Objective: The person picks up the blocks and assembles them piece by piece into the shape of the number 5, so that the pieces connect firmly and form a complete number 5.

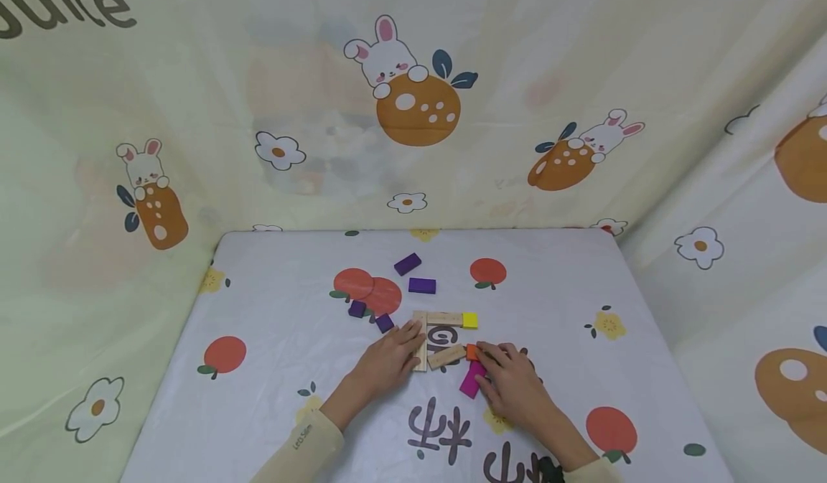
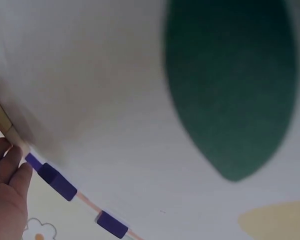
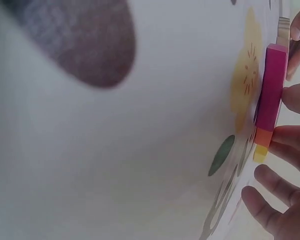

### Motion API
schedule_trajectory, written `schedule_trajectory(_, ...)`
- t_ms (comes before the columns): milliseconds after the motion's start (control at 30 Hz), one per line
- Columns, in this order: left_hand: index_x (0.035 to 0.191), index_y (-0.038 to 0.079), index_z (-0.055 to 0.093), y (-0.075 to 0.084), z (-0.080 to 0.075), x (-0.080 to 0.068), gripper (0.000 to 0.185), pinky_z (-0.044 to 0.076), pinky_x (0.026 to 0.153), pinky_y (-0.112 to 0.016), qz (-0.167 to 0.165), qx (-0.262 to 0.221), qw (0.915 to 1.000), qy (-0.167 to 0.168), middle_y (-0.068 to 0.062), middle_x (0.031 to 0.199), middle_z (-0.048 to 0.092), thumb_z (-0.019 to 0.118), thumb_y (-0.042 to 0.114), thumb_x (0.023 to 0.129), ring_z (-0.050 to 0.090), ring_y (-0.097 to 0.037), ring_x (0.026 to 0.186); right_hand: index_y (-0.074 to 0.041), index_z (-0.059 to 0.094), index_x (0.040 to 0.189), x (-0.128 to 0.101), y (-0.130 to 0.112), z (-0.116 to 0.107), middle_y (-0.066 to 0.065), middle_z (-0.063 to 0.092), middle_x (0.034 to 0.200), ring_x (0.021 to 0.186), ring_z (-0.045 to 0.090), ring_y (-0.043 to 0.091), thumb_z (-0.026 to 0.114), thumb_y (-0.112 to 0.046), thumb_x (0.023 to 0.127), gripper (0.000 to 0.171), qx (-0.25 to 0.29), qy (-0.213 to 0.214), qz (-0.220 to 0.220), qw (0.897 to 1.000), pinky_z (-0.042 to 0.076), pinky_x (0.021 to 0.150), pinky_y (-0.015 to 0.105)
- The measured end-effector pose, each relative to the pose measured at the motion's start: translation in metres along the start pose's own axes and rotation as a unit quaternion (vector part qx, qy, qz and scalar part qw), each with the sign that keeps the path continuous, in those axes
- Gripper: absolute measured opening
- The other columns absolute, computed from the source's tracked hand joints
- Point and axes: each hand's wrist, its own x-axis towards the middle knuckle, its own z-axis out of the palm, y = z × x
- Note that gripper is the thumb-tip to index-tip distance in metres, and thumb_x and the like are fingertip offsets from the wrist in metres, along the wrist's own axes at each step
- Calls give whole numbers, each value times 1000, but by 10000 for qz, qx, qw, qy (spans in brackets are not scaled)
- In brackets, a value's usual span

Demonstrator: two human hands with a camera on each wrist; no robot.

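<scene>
The two hands are apart from each other on the desk (image 1: pixel 549 282), with little blocks between them. The left hand (image 1: pixel 386 361) rests its fingertips on a long light wood block (image 1: pixel 420 316), pointing from near to far. Its fingers are not curled around it. The right hand (image 1: pixel 515 384) has its fingers spread. One finger touches a small orange block (image 1: pixel 472 352) and the thumb touches a pink block (image 1: pixel 472 382) just nearer.

A slanted wood block (image 1: pixel 447 357) lies between the long block and the orange one. Farther back, a flat wood block (image 1: pixel 444 319) goes right from the long block, with a yellow block (image 1: pixel 470 320) at its right end.

Two long purple blocks (image 1: pixel 423 286) lie on the far side. Two small purple blocks (image 1: pixel 357 309) lie near the left hand, on its far side. A curtain (image 1: pixel 504 181) with bunnies hangs behind the desk.
</scene>
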Motion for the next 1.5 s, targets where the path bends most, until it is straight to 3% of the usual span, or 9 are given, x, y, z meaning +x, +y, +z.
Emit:
schedule_trajectory(400,158,15,51,1,-1,0,56,40,128,-43,-62,-202,9997,150,-2,170,43,64,32,106,39,-22,160,-9,67,143,-3,0,3,5,62,152,124,58,26,73,-41,98,54,41,22,-1,10000,57,105,48)
schedule_trajectory(600,157,13,52,0,-16,7,54,41,127,-46,-2,-389,9982,460,-5,170,43,63,29,107,40,-25,159,-10,68,142,-4,1,2,4,62,151,123,58,25,75,-41,97,55,76,141,-6,9999,58,103,48)
schedule_trajectory(767,157,10,52,-10,-38,23,55,45,124,-49,0,-263,9973,691,-8,168,46,65,25,105,44,-32,157,-10,69,141,-5,1,2,5,63,149,121,59,25,78,-38,95,55,86,235,-15,9997,59,101,47)
schedule_trajectory(933,159,13,49,-22,-52,44,57,44,125,-48,-304,-206,9972,650,-6,169,45,65,26,106,39,-31,160,-10,68,142,-3,0,-1,5,63,149,120,59,26,78,-38,95,56,52,246,-33,9997,59,100,47)
schedule_trajectory(1233,157,12,52,-28,-49,71,53,37,130,-47,-553,-87,9967,593,-9,166,48,64,21,107,42,-32,158,-10,66,144,-1,2,1,4,61,153,123,59,25,75,-40,97,56,198,103,-31,9997,58,101,48)
schedule_trajectory(1500,157,14,52,-29,-37,91,50,42,127,-46,-559,-34,9975,440,-7,166,49,61,19,108,44,-29,157,-11,67,144,-3,3,3,3,61,153,123,59,25,76,-40,96,57,82,143,-31,9999,58,100,47)
